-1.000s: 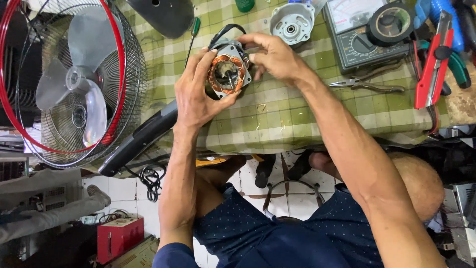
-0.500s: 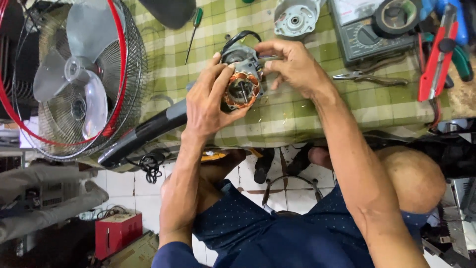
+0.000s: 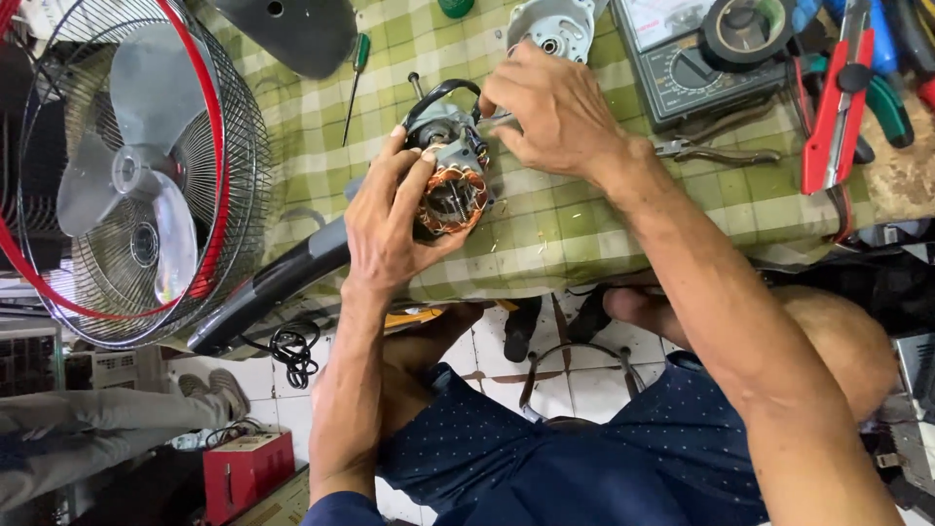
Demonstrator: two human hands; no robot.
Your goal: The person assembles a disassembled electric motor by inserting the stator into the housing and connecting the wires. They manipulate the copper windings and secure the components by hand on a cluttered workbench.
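So the left hand (image 3: 390,229) is wrapped tight around a grey metal fan motor with exposed copper windings (image 3: 450,170), held just above the green checked table (image 3: 575,219). Right hand (image 3: 555,112) pinches closed at the motor's top. Further back: a grey multimeter (image 3: 687,68), black tape roll (image 3: 745,29), red-rimmed wire fan cage (image 3: 136,175).

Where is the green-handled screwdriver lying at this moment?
In the head view, the green-handled screwdriver lies on the checked tablecloth near the top, between the fan cage and the fan motor held in both hands.
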